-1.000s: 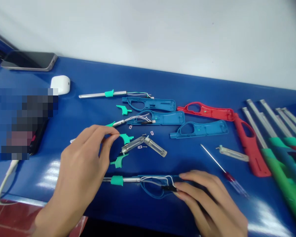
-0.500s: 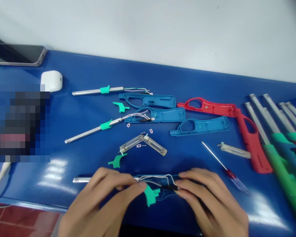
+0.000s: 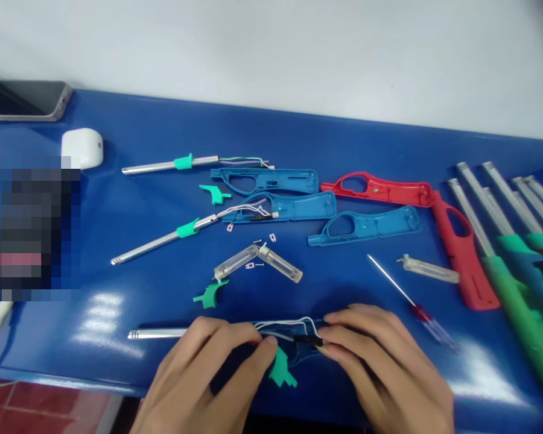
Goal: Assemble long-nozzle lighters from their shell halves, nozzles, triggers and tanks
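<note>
green trigger (image 3: pixel 281 369) above the near tabletop (image 3: pixel 158 126), by the blue shell (image 3: pixel 299 330) | i have it pinched in my left hand (image 3: pixel 212 374) | right hand (image 3: pixel 384 361) closed on the black igniter (image 3: pixel 306 340), i judge to steady the wires (image 3: pixel 280 323)

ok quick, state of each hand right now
Left hand: closed, pinching a green trigger piece.
Right hand: fingers curled at the black wired part; whether it grips cannot be told.
</note>
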Tool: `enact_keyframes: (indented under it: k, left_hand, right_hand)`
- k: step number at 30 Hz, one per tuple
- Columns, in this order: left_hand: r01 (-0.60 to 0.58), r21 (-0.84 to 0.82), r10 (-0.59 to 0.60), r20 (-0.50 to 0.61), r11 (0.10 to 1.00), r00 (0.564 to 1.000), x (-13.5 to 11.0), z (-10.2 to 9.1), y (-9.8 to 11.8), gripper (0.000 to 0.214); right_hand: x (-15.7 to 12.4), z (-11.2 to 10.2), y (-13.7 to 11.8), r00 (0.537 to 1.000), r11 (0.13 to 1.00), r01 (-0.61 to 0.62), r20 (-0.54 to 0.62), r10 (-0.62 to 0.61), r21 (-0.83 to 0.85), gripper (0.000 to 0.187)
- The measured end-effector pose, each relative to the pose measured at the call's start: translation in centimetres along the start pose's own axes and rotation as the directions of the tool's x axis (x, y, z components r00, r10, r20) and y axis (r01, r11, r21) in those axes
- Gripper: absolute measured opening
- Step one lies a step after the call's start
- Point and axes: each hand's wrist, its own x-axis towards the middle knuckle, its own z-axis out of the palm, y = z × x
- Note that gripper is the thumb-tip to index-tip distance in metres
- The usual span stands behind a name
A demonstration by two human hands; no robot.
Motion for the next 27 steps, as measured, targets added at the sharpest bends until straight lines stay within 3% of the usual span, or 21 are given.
enact_keyframes:
  k: [6, 12, 20, 27]
  left_hand:
    - [-0.091, 0.074, 0.090, 0.013, 0.993, 0.996, 1.2, 0.5, -1.1, 0.039]
    - [-0.036, 0.055, 0.035, 0.023, 0.998, 0.999, 1.6, 0.7, -0.6, 0.033]
    - [-0.113, 0.194, 0.106, 0.044, 0.975, 0.993, -0.4, 1.2, -1.5, 0.034]
    - [-0.081, 0.131, 0.080, 0.011, 0.988, 0.997, -0.9, 1.6, -1.9, 0.035]
  right_hand:
    - [0.1, 0.0, 0.0, 1.000, 1.000, -0.003, -0.001, 0.003, -0.021, 0.015]
    - [0.1, 0.0, 0.0, 1.000, 1.000, -0.006, 0.016, 0.007, -0.017, 0.016]
    - [0.0, 0.0, 0.0, 1.000, 1.000, 0.000, 0.015, -0.001, 0.019, 0.016]
    - [0.0, 0.0, 0.0, 1.000, 1.000, 0.005, 0.006, -0.005, 0.027, 0.015]
